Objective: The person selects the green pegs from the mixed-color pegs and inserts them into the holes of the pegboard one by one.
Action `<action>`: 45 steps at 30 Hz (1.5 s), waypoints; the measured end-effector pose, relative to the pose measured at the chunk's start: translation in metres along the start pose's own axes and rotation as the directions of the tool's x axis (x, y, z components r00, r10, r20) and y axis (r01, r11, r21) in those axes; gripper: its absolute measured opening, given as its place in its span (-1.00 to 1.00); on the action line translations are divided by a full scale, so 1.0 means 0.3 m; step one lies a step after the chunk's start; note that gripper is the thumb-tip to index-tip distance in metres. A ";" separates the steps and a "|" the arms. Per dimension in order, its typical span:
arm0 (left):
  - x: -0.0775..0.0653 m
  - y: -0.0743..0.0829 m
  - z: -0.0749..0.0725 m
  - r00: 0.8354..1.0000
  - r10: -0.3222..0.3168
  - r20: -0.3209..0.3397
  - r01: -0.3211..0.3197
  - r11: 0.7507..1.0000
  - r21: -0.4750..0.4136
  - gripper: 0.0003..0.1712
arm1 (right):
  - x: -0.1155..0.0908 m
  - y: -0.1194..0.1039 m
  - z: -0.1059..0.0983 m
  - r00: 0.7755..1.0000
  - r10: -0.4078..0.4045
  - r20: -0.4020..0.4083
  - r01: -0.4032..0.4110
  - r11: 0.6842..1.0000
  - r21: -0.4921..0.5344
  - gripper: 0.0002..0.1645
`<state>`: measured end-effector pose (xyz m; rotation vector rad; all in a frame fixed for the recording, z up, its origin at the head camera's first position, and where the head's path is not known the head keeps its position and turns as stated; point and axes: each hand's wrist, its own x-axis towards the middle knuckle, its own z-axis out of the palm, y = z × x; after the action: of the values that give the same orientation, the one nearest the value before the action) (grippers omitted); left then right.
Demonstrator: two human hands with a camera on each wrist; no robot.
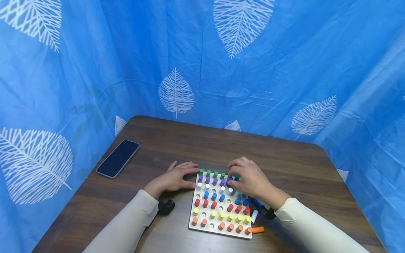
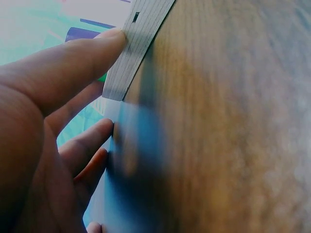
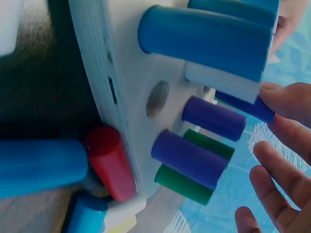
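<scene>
Blue curtains (image 1: 196,35) border our bench (image 1: 177,140). Right fingers (image 3: 294,138) pinch 1 purple peg (image 3: 243,105) near the pegboard's (image 1: 201,208) back; spread left fingers (image 1: 190,170) touch its edge. Crowding could make us bump nearby pegs (image 1: 223,182).

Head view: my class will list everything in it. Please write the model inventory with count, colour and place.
Board: one, pale, between the arms
Orange pegs: six, orange, nearest row
Yellow pegs: six, yellow, next row
Red pegs: six, red, third row
Blue pegs: at least five, blue, fourth row
White pegs: at least four, white, fifth row
Purple pegs: at least five, purple, sixth row
Green pegs: at least five, green, farthest row
Loose pegs: several, including orange and white, right of board
Phone: one, dark, table's left
Table: one, brown, beneath
Curtain: count unclear, blue with white leaves, around table
Sleeves: two, cream, on arms
Left hand: one, bare, at board's left edge
Right hand: one, bare, pinching a purple peg
</scene>
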<state>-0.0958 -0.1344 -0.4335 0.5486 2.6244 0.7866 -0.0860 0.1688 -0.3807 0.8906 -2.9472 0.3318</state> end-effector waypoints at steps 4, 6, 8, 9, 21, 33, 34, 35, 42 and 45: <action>0.002 0.003 0.000 1.000 0.006 0.000 -0.006 1.000 0.001 -0.26 | -0.009 0.007 -0.003 1.000 0.001 0.008 -0.001 1.000 -0.002 -0.82; 0.002 0.005 -0.001 1.000 0.007 0.000 -0.007 1.000 -0.001 -0.26 | -0.012 0.008 -0.001 1.000 -0.005 0.016 0.006 1.000 -0.004 -0.82; 0.001 0.008 -0.002 1.000 0.008 0.001 -0.008 1.000 -0.003 -0.26 | -0.014 0.008 0.003 1.000 -0.014 0.019 0.015 1.000 -0.010 -0.82; 0.000 0.009 -0.003 1.000 0.009 0.002 -0.009 1.000 -0.003 -0.26 | -0.015 0.008 0.004 1.000 -0.018 0.020 0.018 1.000 -0.013 -0.82; 0.000 0.000 -0.002 1.000 0.012 0.003 -0.012 1.000 0.001 -0.25 | -0.018 0.015 -0.001 0.997 -0.080 -0.005 0.080 0.993 -0.091 -0.81; 0.005 -0.008 0.002 1.000 0.025 0.007 -0.025 1.000 0.000 -0.25 | -0.023 0.017 0.001 0.993 -0.118 -0.028 0.115 0.989 -0.098 -0.80; 0.004 -0.007 0.001 1.000 0.026 0.007 -0.026 1.000 -0.001 -0.25 | -0.023 0.017 0.001 0.992 -0.125 -0.031 0.122 0.988 -0.095 -0.79; 0.004 -0.006 0.000 1.000 0.027 0.007 -0.027 1.000 0.001 -0.25 | -0.023 0.017 0.001 0.991 -0.130 -0.033 0.127 0.987 -0.094 -0.80; 0.004 -0.004 -0.004 1.000 0.018 0.012 -0.018 1.000 0.000 -0.26 | -0.023 0.015 0.001 0.993 -0.113 -0.019 0.111 0.990 -0.084 -0.79; 0.004 -0.004 -0.002 1.000 0.019 0.013 -0.019 1.000 0.001 -0.26 | -0.023 0.015 0.002 0.994 -0.107 -0.012 0.106 0.992 -0.075 -0.79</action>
<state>-0.0974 -0.1351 -0.4339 0.5776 2.6115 0.7839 -0.0827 0.1763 -0.3828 1.0253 -2.8623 0.2211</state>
